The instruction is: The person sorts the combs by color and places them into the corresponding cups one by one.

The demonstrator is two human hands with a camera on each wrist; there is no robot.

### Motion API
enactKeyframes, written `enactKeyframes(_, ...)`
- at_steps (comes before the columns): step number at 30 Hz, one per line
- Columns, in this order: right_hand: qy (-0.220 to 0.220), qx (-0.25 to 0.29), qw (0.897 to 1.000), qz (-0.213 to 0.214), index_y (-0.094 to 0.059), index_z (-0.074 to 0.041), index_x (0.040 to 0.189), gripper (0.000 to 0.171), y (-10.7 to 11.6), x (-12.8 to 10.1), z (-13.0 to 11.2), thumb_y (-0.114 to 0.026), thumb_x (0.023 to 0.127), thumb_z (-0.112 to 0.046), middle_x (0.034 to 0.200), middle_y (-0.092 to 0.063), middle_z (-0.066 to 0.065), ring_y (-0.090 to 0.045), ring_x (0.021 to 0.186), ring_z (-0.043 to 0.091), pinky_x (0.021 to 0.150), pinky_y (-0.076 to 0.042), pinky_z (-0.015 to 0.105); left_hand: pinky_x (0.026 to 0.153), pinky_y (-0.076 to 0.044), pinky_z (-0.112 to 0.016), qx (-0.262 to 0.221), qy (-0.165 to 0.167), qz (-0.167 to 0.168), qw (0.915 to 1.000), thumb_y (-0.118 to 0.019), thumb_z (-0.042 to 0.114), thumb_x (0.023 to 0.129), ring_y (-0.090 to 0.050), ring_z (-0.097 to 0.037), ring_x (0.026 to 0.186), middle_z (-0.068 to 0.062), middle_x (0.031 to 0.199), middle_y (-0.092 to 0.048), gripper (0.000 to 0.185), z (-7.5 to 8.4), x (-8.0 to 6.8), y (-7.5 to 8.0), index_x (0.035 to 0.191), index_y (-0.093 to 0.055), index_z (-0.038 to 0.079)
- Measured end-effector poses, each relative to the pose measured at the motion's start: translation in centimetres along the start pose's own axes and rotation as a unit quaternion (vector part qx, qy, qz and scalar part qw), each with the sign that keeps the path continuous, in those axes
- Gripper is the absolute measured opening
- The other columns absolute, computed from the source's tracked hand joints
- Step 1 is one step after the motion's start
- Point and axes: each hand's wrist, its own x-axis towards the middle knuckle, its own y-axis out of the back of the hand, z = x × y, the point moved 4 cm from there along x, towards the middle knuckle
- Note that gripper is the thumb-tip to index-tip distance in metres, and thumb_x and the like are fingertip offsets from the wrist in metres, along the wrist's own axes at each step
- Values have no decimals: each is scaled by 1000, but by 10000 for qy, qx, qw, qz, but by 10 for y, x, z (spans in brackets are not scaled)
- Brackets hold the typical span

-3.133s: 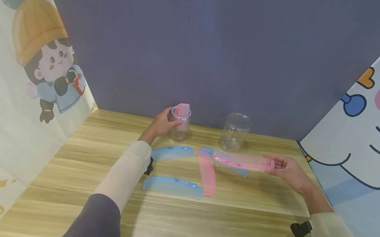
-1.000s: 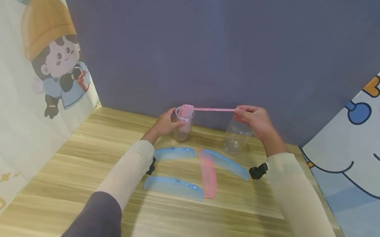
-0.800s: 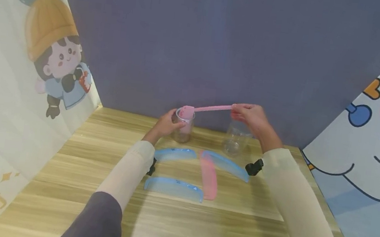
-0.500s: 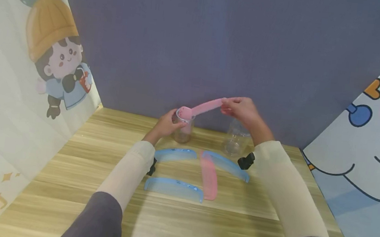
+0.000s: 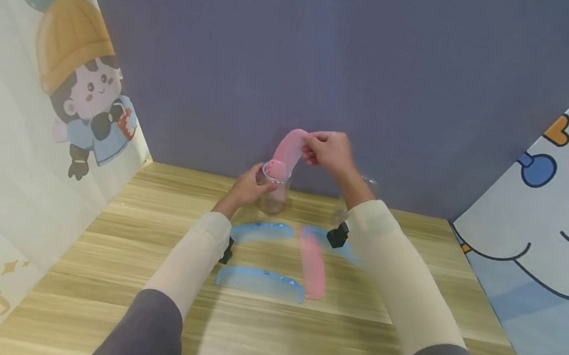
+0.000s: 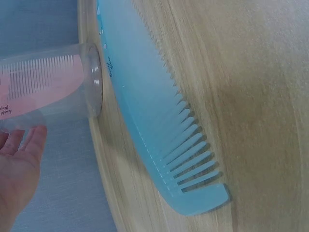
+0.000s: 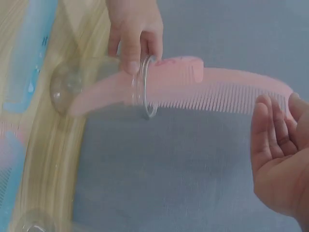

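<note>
Light wood-grain table (image 5: 264, 341) with three blue combs (image 5: 258, 281) and one pink comb (image 5: 312, 264) lying flat mid-table, plus two clear plastic jars (image 5: 273, 191) standing by the back edge

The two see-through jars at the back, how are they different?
The left jar has pink combs poking out of it, and the left hand holds it. The right jar has no comb showing in it, no hand touches it, and the right arm partly hides it. Both are clear and stand upright on the wooden table.
</note>
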Motion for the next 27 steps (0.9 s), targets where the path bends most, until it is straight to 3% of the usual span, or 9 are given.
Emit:
enactKeyframes(5,220,-712,9972,-88,-78,-3,109,31,-10,-1,1,-65,101,-30,88,-76,11,-70,71,12,65,-62,24,117,-43,-52,26,14,-23,10000,-71,40,96,-48,-39,142,-20,159,-42,81,-2,0,-2,158,-32,7)
enactKeyframes(8,460,-1412,9888,-108,-78,-7,102,28,-12,-2,4,-65,101,-31,85,-74,9,-70,73,15,67,-60,26,118,-43,-51,103,-2,-25,9999,-71,39,96,-48,-39,142,-21,158,-43,80,-4,1,-4,158,-32,6)
enactKeyframes(10,576,-1764,9824,-213,-78,-9,106,27,-12,-3,7,-64,100,-32,90,-75,9,-71,76,18,70,-59,28,118,-42,-50,136,-11,-13,9999,-70,39,96,-48,-38,142,-21,158,-43,80,-5,1,-4,158,-31,5)
enactKeyframes(15,627,-2050,9755,-504,-74,-10,123,33,-9,-5,17,-65,99,-31,112,-77,12,-73,96,24,85,-61,38,119,-41,-49,46,5,30,10000,-72,40,95,-47,-37,142,-19,158,-44,84,-4,0,-3,159,-30,7)
enactKeyframes(19,714,-2652,9585,-772,-73,-8,124,34,-5,-10,26,-65,98,-29,119,-76,10,-71,108,26,96,-58,41,120,-40,-50,-49,-15,55,10000,-74,41,93,-47,-36,143,-18,158,-45,85,0,0,-1,159,-30,9)
enactKeyframes(23,678,-3019,9433,-1202,-72,-8,125,33,-1,-21,40,-66,99,-28,119,-76,10,-71,109,27,97,-57,43,119,-41,-48,-55,-10,50,10000,-73,40,94,-48,-35,142,-18,158,-45,83,0,1,-1,159,-31,9)
enactKeyframes(27,494,-3048,9390,-1517,-73,-10,123,30,2,-34,59,-68,99,-26,116,-76,8,-71,106,24,94,-58,42,119,-41,-48,-77,-18,30,10000,-73,39,94,-48,-36,142,-19,158,-44,83,-2,2,-1,159,-31,8)
